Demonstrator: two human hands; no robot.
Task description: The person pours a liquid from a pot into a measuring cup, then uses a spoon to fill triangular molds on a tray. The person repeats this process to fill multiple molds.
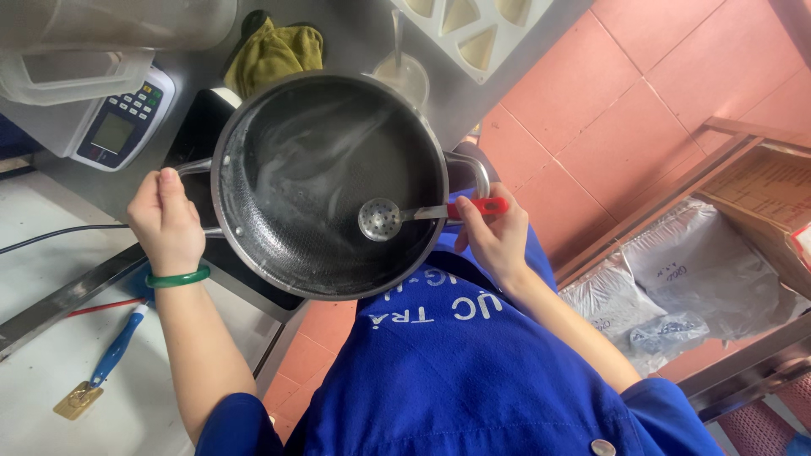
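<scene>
A large dark steel pot (329,110) with a textured inside sits in front of me, steam or residue smeared on its bottom. My left hand (167,221), with a green bangle at the wrist, grips the pot's left handle (193,167). My right hand (497,238) holds the red handle of a small perforated metal skimmer (381,219), whose round head rests inside the pot near its right side. The pot's right handle (473,167) is just above that hand.
Under the pot lies a black cooktop (196,127). A digital scale (122,122) and clear plastic containers stand at the upper left, a yellow-green cloth (274,52) behind the pot. A blue-handled tool (110,355) lies on the white counter. Plastic bags (676,287) fill a shelf at right.
</scene>
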